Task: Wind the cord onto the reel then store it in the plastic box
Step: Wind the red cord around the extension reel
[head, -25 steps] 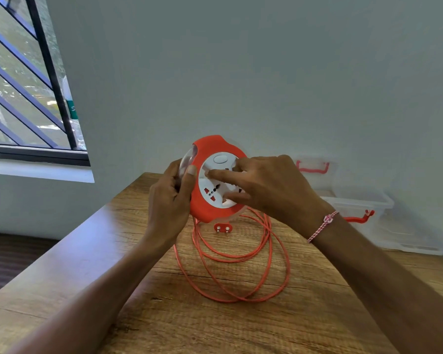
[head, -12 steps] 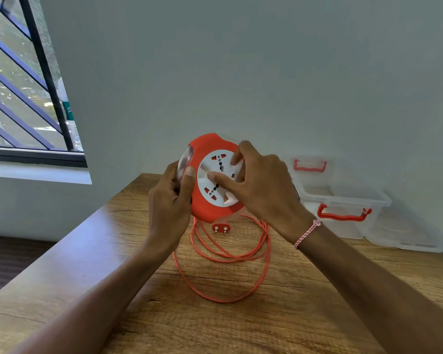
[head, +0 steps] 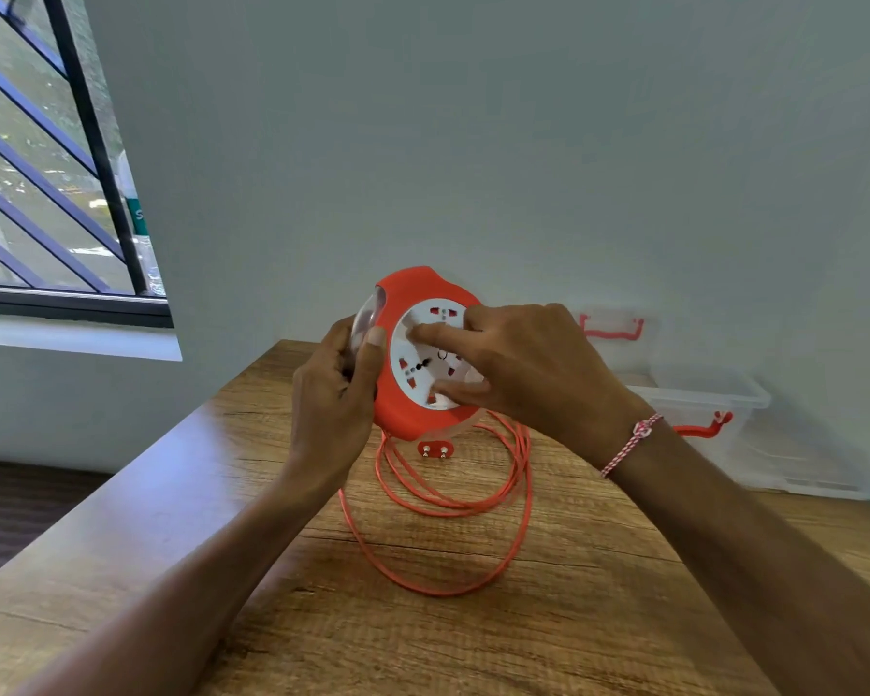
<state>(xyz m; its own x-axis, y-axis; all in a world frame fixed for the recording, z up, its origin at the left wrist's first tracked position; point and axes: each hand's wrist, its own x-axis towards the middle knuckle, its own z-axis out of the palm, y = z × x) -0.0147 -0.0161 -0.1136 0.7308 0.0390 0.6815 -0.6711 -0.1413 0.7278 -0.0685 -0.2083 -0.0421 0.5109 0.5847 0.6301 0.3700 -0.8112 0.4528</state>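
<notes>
Our right hand (head: 533,374) presses its fingertips (head: 418,334) on the white socket face of the round orange plastic cord reel (head: 413,354), which our left hand (head: 332,394) clamps by the rim at mid-frame. We judge winding under way: orange cord (head: 473,504) loops lie loose on the wooden table (head: 222,494) below, its plug (head: 435,449) dangling, so turning the face comes next, before the clear plastic box (head: 699,399) at right.

Reel (head: 425,354): orange-red housing, white socket face with red and black slots. Cord (head: 473,545) and plug (head: 435,449): orange. Plastic box (head: 704,409): clear, red handles. Table (head: 473,635): brown wood grain. Wrist bracelet (head: 631,444): red-and-white braid. Wall (head: 473,143): pale grey-blue.
</notes>
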